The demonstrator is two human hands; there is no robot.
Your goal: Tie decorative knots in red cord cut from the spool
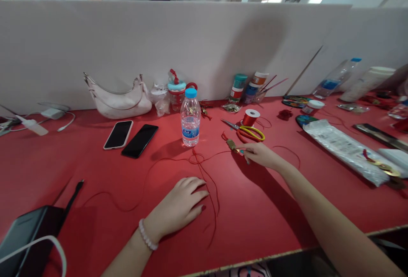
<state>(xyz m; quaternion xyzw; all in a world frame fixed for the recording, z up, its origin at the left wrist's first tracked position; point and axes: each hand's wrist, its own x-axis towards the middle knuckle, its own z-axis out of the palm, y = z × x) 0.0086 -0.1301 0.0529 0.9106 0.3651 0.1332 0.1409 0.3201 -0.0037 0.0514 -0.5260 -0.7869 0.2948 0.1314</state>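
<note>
My left hand [178, 202] lies palm down on the red table with its fingers spread and empty, the tips beside loose red cord [217, 200]. A pale bead bracelet [147, 235] circles that wrist. My right hand [259, 154] reaches out with its index finger stretched onto a small brass-coloured ornament [231, 144] that has red cord at one end. Small gold and blue bits show by those fingertips, too small to name. The cord runs leftward to a looped knot [196, 158] in front of a water bottle [190, 119].
Scissors [245, 131] and a spool of red cord [250, 118] lie just beyond my right hand. Two phones [139, 141], a white handbag [121, 98] and a power bank [28, 234] are leftward. A plastic-wrapped packet [344, 149] lies right. A white partition [159, 43] stands behind.
</note>
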